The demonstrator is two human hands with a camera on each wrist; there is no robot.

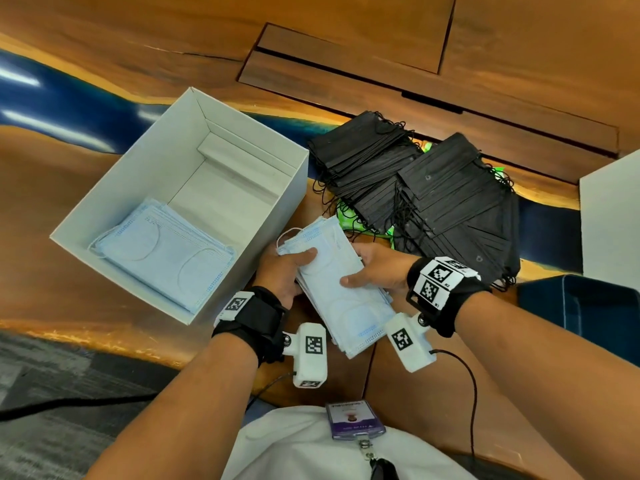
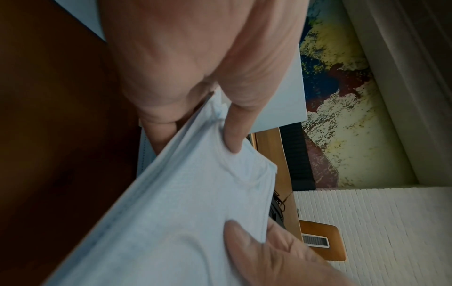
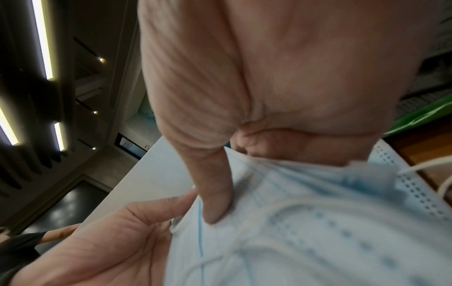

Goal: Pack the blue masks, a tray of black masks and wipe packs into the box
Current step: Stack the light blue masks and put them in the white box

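Holding a blue mask stack beside the box

Gripping a stack of blue masks [image 1: 341, 289] with both hands, just above the near edge of the tabletop [image 1: 69, 278]. Left hand [image 1: 282, 271] holds the stack's left side, thumb on top, fingers [image 2: 156, 133] curled under. Right hand [image 1: 377, 268] grasps the right side, thumb pressed on the top mask, fingers wrapped underneath. Stack tilted, long axis running from far-left to near-right, near end hanging past the tabletop edge.

White box [image 1: 180, 320] open, just left of the hands, toward the tabletop's near-left part. A second pile of blue masks [image 1: 162, 258] lies flat in the box's near-left corner; rest of box floor bare.

Black masks [image 1: 426, 195] sit in two overlapping fanned piles on the right of the box, further back. Can't tell if a tray is under them. Green wipe packs [image 1: 353, 220] poke out from under the black piles, mostly hidden.

White panel [image 1: 613, 216] at the right edge. ID badge [image 1: 353, 419] hangs at the person's chest.
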